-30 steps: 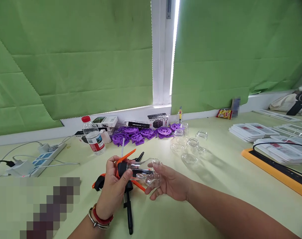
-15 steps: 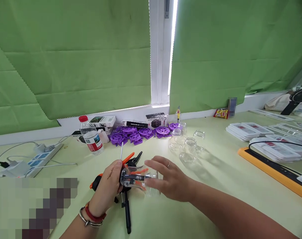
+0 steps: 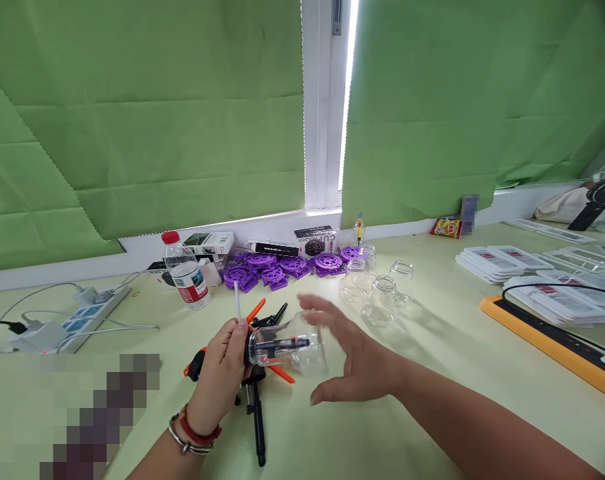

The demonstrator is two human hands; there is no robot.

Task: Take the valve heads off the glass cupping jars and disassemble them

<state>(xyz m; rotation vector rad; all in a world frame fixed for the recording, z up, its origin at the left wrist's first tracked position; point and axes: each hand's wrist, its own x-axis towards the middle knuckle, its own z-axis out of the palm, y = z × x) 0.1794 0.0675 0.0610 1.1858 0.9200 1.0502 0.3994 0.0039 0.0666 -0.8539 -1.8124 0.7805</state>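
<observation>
My left hand (image 3: 221, 370) grips the black top of a clear flask-shaped bottle (image 3: 310, 360) lying sideways in the air, its narrow neck toward the hand and wide base to the right. A dark rod shows through its wall, and a thin white tube (image 3: 237, 303) stands up by my left thumb. My right hand (image 3: 350, 357) is open beside the base, fingers and thumb spread. Below and behind the bottle lie black parts (image 3: 258, 427) with orange pieces (image 3: 282, 375), partly covered by my left hand.
Several clear glass jars (image 3: 384, 293) stand behind my right hand. Purple wheel-like parts (image 3: 293, 265), boxes (image 3: 315, 237) and a red-capped water bottle (image 3: 189, 280) line the back. A power strip (image 3: 92, 317) with cables sits left; card stacks (image 3: 557, 303) and an orange-edged board (image 3: 547, 350) right.
My right hand has come off the bottle, spreading its thumb and fingers and moving slightly right. The bottle stays in my left hand, and the white tube leans more to the left.
</observation>
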